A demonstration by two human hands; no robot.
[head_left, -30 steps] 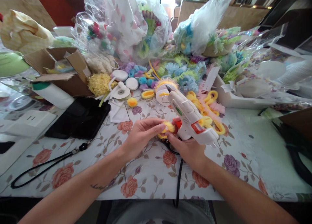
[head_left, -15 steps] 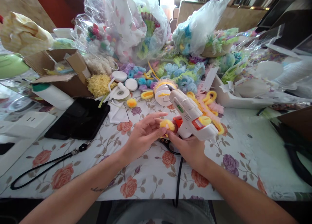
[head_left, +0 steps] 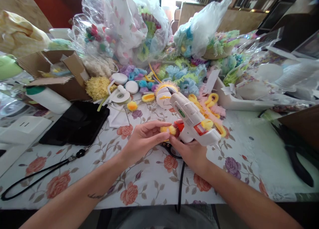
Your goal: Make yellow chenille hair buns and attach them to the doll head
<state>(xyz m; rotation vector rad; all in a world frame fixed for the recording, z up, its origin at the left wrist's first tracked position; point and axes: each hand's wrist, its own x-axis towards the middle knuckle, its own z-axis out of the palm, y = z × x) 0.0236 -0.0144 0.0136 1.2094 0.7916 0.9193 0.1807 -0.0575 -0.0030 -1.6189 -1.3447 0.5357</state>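
Observation:
Between my two hands sits a fluffy yellow pom-pom (head_left: 168,129). My left hand (head_left: 147,136) pinches it from the left with thumb and fingers. My right hand (head_left: 191,152) is wrapped round the handle of a white glue gun (head_left: 190,117) with a red trigger, and its thumb reaches to the pom-pom. The gun's nozzle points up and away, toward a white ribbon roll (head_left: 163,98). Its black cord (head_left: 181,186) runs down over the table edge. The right fingers are partly hidden behind the gun.
A second yellow pom-pom (head_left: 132,106) lies beside ribbon spools (head_left: 120,94). Yellow fuzzy strips (head_left: 211,99) lie behind the gun. At left are a black tablet (head_left: 77,124) and a strap (head_left: 35,174); at right, a white tray (head_left: 236,103) and black-handled pliers (head_left: 297,166). Plastic bags (head_left: 129,26) line the back.
The camera view has shifted slightly. My left fingers have closed in a little around the pom-pom; the glue gun stays in my right hand.

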